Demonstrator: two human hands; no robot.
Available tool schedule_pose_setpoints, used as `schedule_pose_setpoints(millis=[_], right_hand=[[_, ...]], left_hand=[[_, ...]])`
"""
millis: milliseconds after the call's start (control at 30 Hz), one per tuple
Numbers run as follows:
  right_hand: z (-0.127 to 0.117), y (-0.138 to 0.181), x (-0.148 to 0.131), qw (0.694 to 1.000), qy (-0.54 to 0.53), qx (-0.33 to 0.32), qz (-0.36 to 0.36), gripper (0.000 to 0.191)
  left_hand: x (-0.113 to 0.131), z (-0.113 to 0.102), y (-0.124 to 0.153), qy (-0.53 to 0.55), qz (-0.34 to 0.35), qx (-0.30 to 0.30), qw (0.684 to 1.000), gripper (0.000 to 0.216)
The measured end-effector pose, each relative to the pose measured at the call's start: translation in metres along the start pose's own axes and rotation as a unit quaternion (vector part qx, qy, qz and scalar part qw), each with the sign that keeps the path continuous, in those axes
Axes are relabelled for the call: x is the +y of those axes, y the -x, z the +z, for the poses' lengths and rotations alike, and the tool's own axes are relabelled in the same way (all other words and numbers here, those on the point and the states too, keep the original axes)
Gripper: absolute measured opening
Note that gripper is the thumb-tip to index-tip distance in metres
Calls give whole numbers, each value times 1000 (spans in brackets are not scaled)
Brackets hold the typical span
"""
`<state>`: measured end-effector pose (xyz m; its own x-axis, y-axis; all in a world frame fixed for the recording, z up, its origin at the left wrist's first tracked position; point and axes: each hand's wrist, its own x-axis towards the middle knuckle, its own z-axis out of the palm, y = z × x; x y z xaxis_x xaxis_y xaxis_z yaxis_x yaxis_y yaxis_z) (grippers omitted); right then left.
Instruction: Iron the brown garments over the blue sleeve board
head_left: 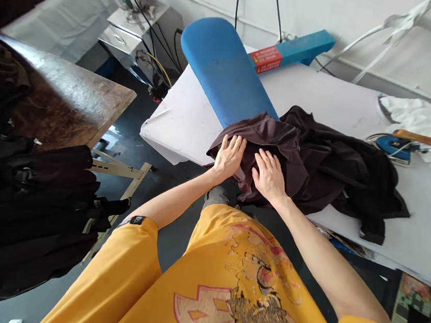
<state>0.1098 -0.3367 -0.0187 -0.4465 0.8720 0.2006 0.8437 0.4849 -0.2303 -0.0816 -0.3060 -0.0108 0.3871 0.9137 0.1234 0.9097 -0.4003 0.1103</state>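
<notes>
Hands [270, 176] on dark garment [323, 165], right spread flat, left's thumb hidden, grip unclear, blue board [227, 67] partly covered

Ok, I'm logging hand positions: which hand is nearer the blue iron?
The right hand: it rests on the dark garment, left of the blue iron in view. The left hand touches the same garment, farther left.

A garment-pressing workshop was indicated by a padded board [225, 70] beyond the left hand [229, 158], an iron [394, 146] past the right hand [270, 176]
</notes>
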Motion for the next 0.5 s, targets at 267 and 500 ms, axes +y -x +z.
schedule_pose_setpoints(millis=[267, 500], right_hand=[[-1, 0, -1, 1000, -1, -1, -1, 53], [-3, -1, -3, 1000, 4, 0, 5, 53]], left_hand=[[-10, 4, -8, -1, 22, 5, 1000, 68], [-10, 16, 1, 10, 0, 41, 999, 64]])
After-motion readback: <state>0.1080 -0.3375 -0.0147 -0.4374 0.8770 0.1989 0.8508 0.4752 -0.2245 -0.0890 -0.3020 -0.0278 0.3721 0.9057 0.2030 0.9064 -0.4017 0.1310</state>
